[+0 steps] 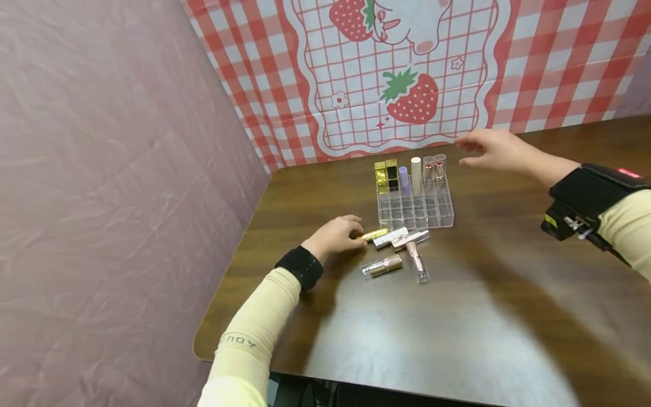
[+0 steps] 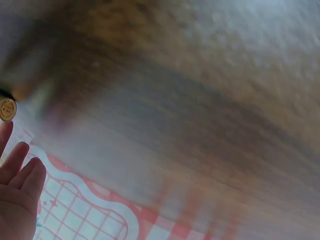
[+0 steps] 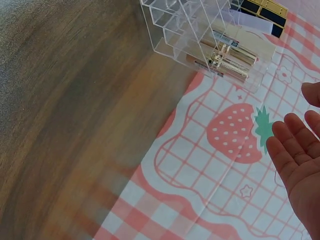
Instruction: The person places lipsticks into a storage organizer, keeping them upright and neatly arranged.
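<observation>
At the left end of several tubes on the table, my left hand (image 1: 339, 234) pinches a slim gold lipstick tube (image 1: 375, 234). In the left wrist view, its round gold end (image 2: 7, 109) shows by a fingertip; the thumb is out of sight. Silver and pink tubes (image 1: 390, 237) lie just right of it, with clear-capped lipsticks (image 1: 382, 266) nearer the front edge. My right hand (image 1: 490, 150) is raised beyond the organizer's right side, fingers loosely bent and holding nothing. A clear stepped organizer (image 1: 442, 212) holds several lipsticks upright in its back row.
Gold-and-black lipsticks (image 1: 391, 174), a lilac tube (image 1: 404, 178) and a cream tube (image 1: 416, 174) stand in the organizer. Behind the wooden table (image 1: 407, 339) hangs a red checked strawberry cloth (image 1: 274, 85). Pink fabric (image 1: 102, 198) covers the left side.
</observation>
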Tool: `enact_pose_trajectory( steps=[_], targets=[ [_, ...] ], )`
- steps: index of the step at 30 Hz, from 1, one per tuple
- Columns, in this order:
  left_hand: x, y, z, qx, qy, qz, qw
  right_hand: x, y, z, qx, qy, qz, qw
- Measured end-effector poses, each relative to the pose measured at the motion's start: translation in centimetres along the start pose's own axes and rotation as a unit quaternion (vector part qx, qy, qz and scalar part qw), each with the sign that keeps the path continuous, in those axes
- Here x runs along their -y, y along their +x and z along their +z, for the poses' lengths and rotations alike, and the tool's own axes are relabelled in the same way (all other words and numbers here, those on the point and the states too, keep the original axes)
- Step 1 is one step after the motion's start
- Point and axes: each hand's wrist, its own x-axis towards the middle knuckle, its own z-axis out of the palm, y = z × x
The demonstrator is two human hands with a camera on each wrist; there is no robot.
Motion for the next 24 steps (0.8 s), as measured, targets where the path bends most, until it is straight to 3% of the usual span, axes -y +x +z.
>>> enact_pose_trajectory(
  steps=[6, 12, 17, 24],
  targets=[
    [0.0, 0.4, 0.4, -0.025, 0.024, 0.003, 0.9994, -0.2, 0.1, 0.8, 0.013, -0.008, 0.008, 1.0],
    [0.0, 0.6, 0.4, -0.014, 0.035, -0.016, 0.9992, -0.9, -0.2, 3.8, 0.037, -0.014, -0.011, 0.999],
    [-0.1, 0.8, 0.4, -0.009, 0.037, -0.01, 0.9992, -1.5, -0.9, 6.2, 0.053, -0.018, -0.036, 0.998],
    [0.1, 1.0, 0.2, -0.001, 0.042, -0.011, 0.999, -1.3, -0.9, 7.3, 0.068, -0.022, -0.036, 0.997]
  ],
)
